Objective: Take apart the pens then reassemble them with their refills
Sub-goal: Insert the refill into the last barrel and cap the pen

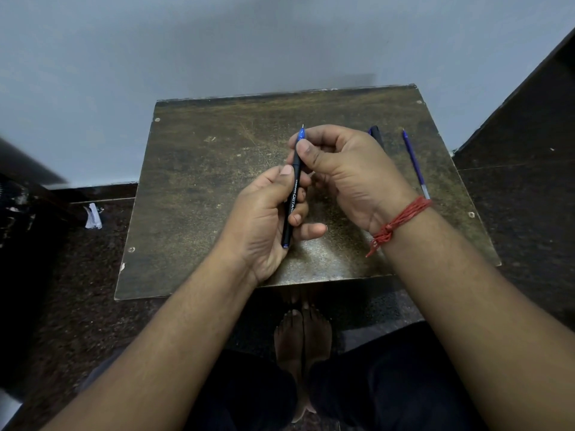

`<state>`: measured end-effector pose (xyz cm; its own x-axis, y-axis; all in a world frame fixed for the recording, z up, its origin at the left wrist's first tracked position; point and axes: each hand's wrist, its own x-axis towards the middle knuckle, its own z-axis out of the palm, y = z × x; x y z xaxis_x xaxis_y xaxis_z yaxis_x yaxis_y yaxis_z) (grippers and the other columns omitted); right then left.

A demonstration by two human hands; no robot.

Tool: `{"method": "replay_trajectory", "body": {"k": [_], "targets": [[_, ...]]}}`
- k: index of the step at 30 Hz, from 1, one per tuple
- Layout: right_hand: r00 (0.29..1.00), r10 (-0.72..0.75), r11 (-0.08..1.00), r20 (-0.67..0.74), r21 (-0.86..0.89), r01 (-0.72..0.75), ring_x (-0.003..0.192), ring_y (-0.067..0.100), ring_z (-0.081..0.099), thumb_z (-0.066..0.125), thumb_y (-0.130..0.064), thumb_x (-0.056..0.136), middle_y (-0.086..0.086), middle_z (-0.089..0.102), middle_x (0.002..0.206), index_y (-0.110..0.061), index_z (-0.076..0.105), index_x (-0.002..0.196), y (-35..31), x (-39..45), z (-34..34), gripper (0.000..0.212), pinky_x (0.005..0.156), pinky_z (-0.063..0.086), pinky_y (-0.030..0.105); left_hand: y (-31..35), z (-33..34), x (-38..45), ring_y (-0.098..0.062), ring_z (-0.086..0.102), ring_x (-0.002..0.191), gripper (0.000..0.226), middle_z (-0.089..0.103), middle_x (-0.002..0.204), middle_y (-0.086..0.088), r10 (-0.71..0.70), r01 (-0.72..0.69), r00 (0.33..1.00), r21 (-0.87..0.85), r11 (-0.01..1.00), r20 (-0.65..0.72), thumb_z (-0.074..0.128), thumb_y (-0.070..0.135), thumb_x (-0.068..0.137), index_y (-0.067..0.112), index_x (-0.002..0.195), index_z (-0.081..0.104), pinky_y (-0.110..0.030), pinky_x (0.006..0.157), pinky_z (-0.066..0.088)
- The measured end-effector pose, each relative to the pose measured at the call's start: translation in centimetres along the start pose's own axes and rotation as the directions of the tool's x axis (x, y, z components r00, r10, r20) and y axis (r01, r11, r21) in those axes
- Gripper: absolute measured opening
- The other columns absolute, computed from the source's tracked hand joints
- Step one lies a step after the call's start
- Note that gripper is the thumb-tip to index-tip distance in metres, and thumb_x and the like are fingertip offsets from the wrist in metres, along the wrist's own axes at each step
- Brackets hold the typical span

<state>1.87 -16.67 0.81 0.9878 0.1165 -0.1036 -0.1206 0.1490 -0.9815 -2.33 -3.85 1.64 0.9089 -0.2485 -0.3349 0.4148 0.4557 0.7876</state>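
A black pen (292, 194) with white lettering and a blue tip section stands nearly upright above the middle of the worn wooden table (199, 188). My left hand (264, 219) grips its barrel, thumb along the side. My right hand (348, 172) pinches the blue tip end between thumb and fingers; the fine metal point pokes out above. At the table's right side lies a loose blue refill (415, 163). Beside it a dark pen part (376, 133) shows partly behind my right hand.
The small table stands against a pale wall. Dark floor surrounds it, with a white scrap of paper (93, 216) on the left. My bare feet (303, 340) rest under the table's near edge. A red thread band (401, 220) circles my right wrist.
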Motion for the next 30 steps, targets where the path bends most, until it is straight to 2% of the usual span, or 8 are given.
{"method": "replay_trajectory", "body": {"k": [7, 13, 17, 19, 22, 24, 26, 30], "targets": [[0.996, 0.045, 0.999, -0.081, -0.014, -0.046, 0.056, 0.016, 0.051, 0.065, -0.003, 0.092, 0.008, 0.066, 0.071, -0.006, 0.065, 0.09, -0.4, 0.0, 0.3, 0.003, 0.052, 0.037, 0.025, -0.5, -0.1, 0.3, -0.004, 0.036, 0.042, 0.025, 0.041, 0.064, -0.002, 0.043, -0.041, 0.998, 0.045, 0.998, -0.036, 0.044, 0.02, 0.104, 0.007, 0.087, 0.056, -0.031, 0.046, 0.057], [0.986, 0.031, 0.995, -0.162, -0.083, -0.045, 0.052, 0.007, 0.048, 0.067, -0.004, 0.091, 0.0, 0.06, 0.064, -0.006, 0.064, 0.089, -0.4, 0.0, 0.8, 0.003, 0.049, 0.038, 0.021, -0.7, -0.3, 0.5, -0.007, 0.035, 0.044, 0.024, 0.042, 0.057, -0.001, 0.137, -0.121, 0.988, 0.187, 0.975, -0.075, 0.045, 0.018, 0.104, 0.006, 0.085, 0.055, -0.035, 0.05, 0.059], [0.99, -0.027, 0.99, -0.138, -0.143, 0.007, 0.054, 0.004, 0.052, 0.07, -0.009, 0.09, 0.005, 0.064, 0.074, -0.009, 0.067, 0.091, -0.7, -0.3, 0.8, 0.003, 0.053, 0.042, 0.021, -0.7, -0.3, 0.5, -0.007, 0.035, 0.044, 0.026, 0.04, 0.064, -0.004, 0.139, -0.121, 0.987, 0.187, 0.975, -0.086, 0.044, 0.021, 0.105, 0.006, 0.088, 0.057, -0.036, 0.05, 0.059], [0.981, -0.092, 0.966, -0.171, -0.253, 0.047, 0.06, 0.0, 0.056, 0.07, -0.015, 0.092, 0.006, 0.07, 0.083, -0.012, 0.07, 0.096, -0.9, -0.3, -0.1, 0.006, 0.059, 0.046, 0.02, -0.7, -0.3, 0.6, -0.007, 0.035, 0.045, 0.027, 0.041, 0.065, -0.002, 0.112, -0.097, 0.99, 0.155, 0.983, -0.09, 0.042, 0.022, 0.106, 0.005, 0.091, 0.057, -0.036, 0.05, 0.058], [0.917, -0.256, 0.829, -0.307, -0.558, 0.044, 0.078, 0.002, 0.063, 0.067, -0.023, 0.092, -0.006, 0.071, 0.089, -0.024, 0.069, 0.096, -1.6, 0.0, -2.6, 0.004, 0.072, 0.052, 0.022, -0.7, -0.6, 0.8, -0.007, 0.037, 0.046, 0.027, 0.043, 0.068, -0.001, 0.083, -0.065, 0.989, 0.151, 0.986, -0.12, 0.041, 0.023, 0.106, 0.004, 0.096, 0.057, -0.036, 0.05, 0.058], [0.897, -0.288, 0.712, -0.335, -0.701, -0.033, 0.079, 0.0, 0.059, 0.065, -0.022, 0.094, -0.013, 0.063, 0.084, -0.027, 0.065, 0.094, -2.0, -0.1, -4.1, 0.005, 0.069, 0.046, 0.017, -0.7, -0.9, 0.9, -0.007, 0.037, 0.046, 0.027, 0.043, 0.069, -0.001, 0.081, -0.058, 0.988, 0.163, 0.985, -0.135, 0.041, 0.024, 0.106, 0.004, 0.098, 0.057, -0.035, 0.05, 0.058], [0.908, -0.27, 0.597, -0.319, -0.796, -0.102, 0.08, 0.003, 0.056, 0.064, -0.021, 0.094, -0.012, 0.061, 0.086, -0.026, 0.064, 0.094, -1.8, -0.2, -4.9, 0.005, 0.065, 0.04, 0.015, -0.7, -0.9, 0.9, -0.006, 0.038, 0.046, 0.027, 0.043, 0.07, -0.001, 0.077, -0.051, 0.986, 0.174, 0.983, -0.146, 0.041, 0.024, 0.106, 0.005, 0.097, 0.058, -0.035, 0.051, 0.058], [0.946, -0.248, 0.414, -0.208, -0.906, -0.091, 0.096, 0.018, 0.06, 0.064, -0.027, 0.092, -0.003, 0.065, 0.096, -0.024, 0.065, 0.094, -1.3, 0.1, -3.8, 0.004, 0.084, 0.051, 0.036, -0.8, -0.9, 0.9, -0.006, 0.038, 0.045, 0.028, 0.042, 0.07, -0.001, 0.064, -0.035, 0.985, 0.175, 0.984, -0.16, 0.041, 0.025, 0.106, 0.006, 0.095, 0.059, -0.035, 0.052, 0.058]]}}
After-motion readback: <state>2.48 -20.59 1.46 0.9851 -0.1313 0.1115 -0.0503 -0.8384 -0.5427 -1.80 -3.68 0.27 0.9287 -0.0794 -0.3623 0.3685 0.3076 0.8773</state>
